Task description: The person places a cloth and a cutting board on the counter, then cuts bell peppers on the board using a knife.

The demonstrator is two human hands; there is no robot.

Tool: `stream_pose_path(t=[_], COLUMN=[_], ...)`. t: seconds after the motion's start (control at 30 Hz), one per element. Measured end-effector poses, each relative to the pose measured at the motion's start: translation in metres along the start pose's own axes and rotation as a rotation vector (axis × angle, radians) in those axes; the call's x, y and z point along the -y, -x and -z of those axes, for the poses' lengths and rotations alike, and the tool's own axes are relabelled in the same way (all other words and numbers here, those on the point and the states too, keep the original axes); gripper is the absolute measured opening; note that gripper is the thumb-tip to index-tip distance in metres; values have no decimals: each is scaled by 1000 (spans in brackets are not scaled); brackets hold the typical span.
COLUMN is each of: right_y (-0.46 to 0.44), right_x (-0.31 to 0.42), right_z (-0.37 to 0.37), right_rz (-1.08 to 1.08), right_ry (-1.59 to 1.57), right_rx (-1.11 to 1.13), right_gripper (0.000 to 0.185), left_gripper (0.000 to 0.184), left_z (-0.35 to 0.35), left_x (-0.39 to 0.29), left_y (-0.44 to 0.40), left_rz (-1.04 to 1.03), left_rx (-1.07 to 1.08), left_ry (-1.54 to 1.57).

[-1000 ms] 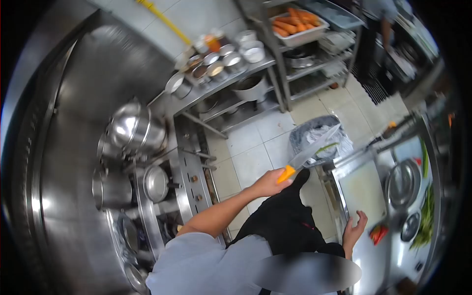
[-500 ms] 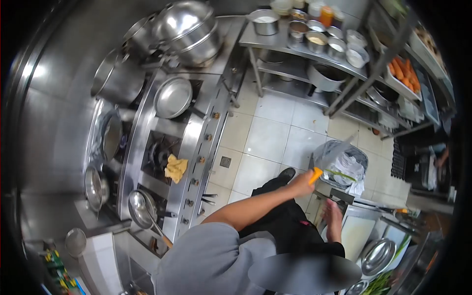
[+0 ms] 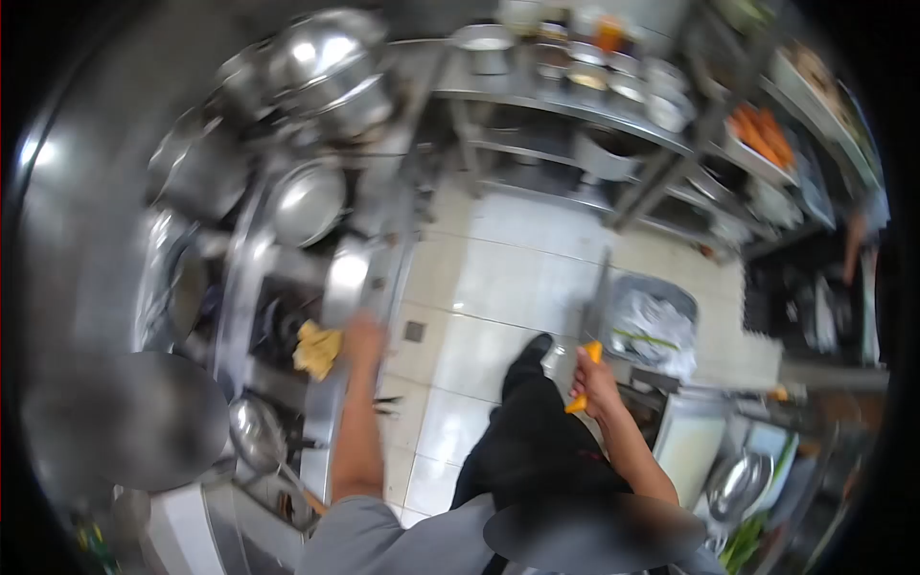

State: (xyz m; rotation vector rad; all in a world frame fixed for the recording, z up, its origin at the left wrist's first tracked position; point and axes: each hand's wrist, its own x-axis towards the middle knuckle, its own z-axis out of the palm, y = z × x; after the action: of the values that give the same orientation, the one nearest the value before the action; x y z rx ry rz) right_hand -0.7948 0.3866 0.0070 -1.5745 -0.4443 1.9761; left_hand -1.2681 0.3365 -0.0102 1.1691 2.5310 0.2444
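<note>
A knife (image 3: 596, 353) with an orange handle is gripped in my right hand (image 3: 596, 383). Its blade, smeared by motion, points forward past the bin's left side. My left hand (image 3: 365, 337) reaches over the front edge of the stove (image 3: 347, 278), right beside a crumpled yellow cloth (image 3: 316, 351). Blur hides the left fingers, so I cannot tell whether they touch the cloth. A lined waste bin (image 3: 655, 287) with white plastic and a green stalk inside stands on the floor ahead of my right hand.
Pans (image 3: 310, 202) and large steel pots (image 3: 331, 62) stand on the stove. A steel shelf table (image 3: 551, 96) with several small containers is at the back. Carrots (image 3: 762, 134) lie in a tray at right. A white board (image 3: 688, 436) is near my right arm.
The knife has passed from my left hand to my right. My left hand has swung left to the stove beside the yellow cloth. The view has shifted and blurred.
</note>
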Motion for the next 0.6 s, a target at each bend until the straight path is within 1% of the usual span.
stream_pose_path(t=[0.03,0.07,0.1,0.13,0.17,0.2,0.23,0.27,0.3,0.33,0.37,0.4,0.43,0.47,0.5,0.57,0.6], right_y=[-3,-18,-3,6,3,-16,-4,20,41,53,54,56,59,63,62,57,63], right_x=[-3,-14,2,13,9,-3,7,26,43,54,53,52,54,56,55,49,52], right_z=[14,37,38,56,72,96,100,94,89,90,93,95,94,93,95,96,93], right_rz=[94,258,325,323,565,774,781,673,569,544,557,571,583,551,556,670,732], right_ry=[100,276,312,316,399,569,548,419,288,343,328,349,369,392,381,541,568], right_rx=[-108,-205,-332,-259,-275,-352,-407,-368,-315,-352,-366,-401,-437,-465,-479,-604,-644], right_gripper=[38,35,30,25,31,29,29,30,32,39,39,40,41,42,42,43,45], left_gripper=[48,59,66,70,62,50,38,26,28,31,33,36,39,44,47,49,49], left_z=[-52,-66,-64,-69,-69,-80,-91,-102,-112,-95,-104,-123,-119,-111,-109,-75,-84], left_x=[133,199,230,256,250,218,187,157,100,-1,-67,-127,-197,-259,-308,-394,-420], left_y=[-50,-65,-80,-88,-85,-88,-92,-96,-72,-26,-4,12,41,67,89,137,149], left_rz=[-202,-76,-118,-189,-277,-205,-110,1,24,109,15,74,34,-14,18,-166,-261], left_rx=[-247,-189,-158,-56,-130,-13,86,163,331,502,646,810,987,1185,1308,1546,1588], left_ry=[-127,-473,-277,-229,-266,-58,160,355,714,1055,1186,1352,1474,1595,1653,1536,1374])
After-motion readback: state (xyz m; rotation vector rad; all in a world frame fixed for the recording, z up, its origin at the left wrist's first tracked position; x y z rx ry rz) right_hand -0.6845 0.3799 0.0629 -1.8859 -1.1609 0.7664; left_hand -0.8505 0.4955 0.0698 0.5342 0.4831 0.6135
